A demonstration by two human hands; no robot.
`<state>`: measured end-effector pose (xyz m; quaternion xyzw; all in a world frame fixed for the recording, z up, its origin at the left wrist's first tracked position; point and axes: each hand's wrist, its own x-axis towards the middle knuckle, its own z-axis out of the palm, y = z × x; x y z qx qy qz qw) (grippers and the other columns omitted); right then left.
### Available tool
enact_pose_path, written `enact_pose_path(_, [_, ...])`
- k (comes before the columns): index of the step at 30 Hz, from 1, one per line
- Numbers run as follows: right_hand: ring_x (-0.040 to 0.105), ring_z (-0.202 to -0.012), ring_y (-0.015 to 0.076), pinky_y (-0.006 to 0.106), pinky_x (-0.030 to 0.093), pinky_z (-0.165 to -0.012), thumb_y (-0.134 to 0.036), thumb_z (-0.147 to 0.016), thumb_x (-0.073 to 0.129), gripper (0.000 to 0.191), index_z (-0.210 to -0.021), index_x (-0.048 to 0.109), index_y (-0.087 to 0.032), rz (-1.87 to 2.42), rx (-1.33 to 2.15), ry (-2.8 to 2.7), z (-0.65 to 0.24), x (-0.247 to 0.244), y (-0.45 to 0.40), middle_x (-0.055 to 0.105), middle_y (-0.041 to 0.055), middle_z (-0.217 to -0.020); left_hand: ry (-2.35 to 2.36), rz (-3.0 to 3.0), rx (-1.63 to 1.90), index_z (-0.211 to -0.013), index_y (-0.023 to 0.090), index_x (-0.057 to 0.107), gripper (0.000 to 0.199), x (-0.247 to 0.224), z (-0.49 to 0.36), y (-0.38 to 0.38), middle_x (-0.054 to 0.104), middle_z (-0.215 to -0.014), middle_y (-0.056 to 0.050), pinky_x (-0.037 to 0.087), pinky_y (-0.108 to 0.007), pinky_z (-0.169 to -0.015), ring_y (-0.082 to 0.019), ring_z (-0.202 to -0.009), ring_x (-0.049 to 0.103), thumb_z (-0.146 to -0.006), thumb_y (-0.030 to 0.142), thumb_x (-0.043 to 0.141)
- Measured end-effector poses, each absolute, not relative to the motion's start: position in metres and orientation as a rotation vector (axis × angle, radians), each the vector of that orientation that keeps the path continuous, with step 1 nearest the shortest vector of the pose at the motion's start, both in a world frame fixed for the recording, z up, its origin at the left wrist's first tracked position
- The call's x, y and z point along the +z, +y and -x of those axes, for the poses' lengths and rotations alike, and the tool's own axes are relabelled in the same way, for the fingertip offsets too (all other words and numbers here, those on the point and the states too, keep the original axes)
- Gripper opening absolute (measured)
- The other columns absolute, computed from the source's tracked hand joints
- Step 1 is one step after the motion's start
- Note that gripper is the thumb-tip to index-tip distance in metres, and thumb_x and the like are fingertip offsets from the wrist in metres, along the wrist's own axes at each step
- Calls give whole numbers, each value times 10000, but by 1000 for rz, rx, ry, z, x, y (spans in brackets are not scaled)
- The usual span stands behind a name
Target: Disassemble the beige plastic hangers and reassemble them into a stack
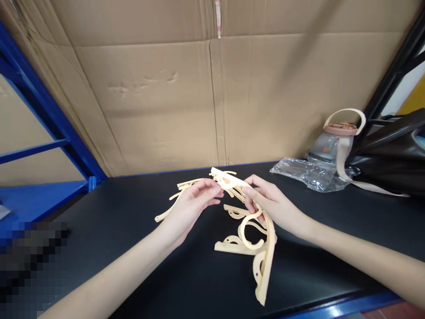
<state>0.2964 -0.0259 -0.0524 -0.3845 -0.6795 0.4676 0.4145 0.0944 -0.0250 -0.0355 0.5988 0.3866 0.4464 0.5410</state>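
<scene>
A cream plastic folding hanger point(271, 241) is held up over the black table, its curved hook and one arm hanging towards me. My right hand point(265, 197) grips it near the middle, thumb on top, fingers curled round behind. At the far end of its other arm, my left hand point(202, 195) pinches the tip between thumb and fingers. Beneath it on the table lies another cream hanger point(232, 248), partly covered by the held one. Several more cream hanger pieces point(165, 214) lie in a loose pile behind my left hand, which hides some of them.
The black tabletop point(133, 212) ends at a cardboard wall point(149, 102) at the back. On the right stand a clear bottle point(327, 146) with a strap, a crumpled plastic bag point(308, 173) and a black bag point(392, 155). A blue metal frame point(66, 150) rises at left.
</scene>
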Motion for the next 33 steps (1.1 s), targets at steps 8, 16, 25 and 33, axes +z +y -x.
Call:
enact_pose_path(8, [526,-346,86,155,388,-306,-528,-873,492,318,-913,438,-217,988,1325,-1659,-292,-57,-29,589,-54,-598,834,-1401,1073,-909,177,550,125,-35,-99,-29,652,-951,-39,461,-341,-921,-170,-950,620,-865,290,583])
enact_pose_path(16, [489,-386,89,197,384,-373,-483,-943,370,298,-916,491,-212,1132,889,-1993,-306,-54,-16,591,-39,-617,950,-1233,1123,-758,186,458,63,-36,-93,-20,507,-738,33,443,-185,-556,-77,-629,500,-821,177,461])
enact_pose_path(25, [572,-739,170,281,414,-620,-131,-934,394,187,-904,579,-127,700,-876,-2513,-293,-51,-2,607,56,-789,1026,-1064,646,-798,201,427,164,-27,-103,-38,292,-554,93,130,-116,-330,-27,-389,170,-905,323,408])
enact_pose_path(33, [565,-697,174,301,474,-616,-137,-972,327,236,-853,529,-106,577,-966,-2542,-275,-61,5,569,62,-760,1103,-1131,551,-814,197,449,165,-25,-95,-32,278,-557,98,100,-115,-339,-23,-396,141,-907,330,419])
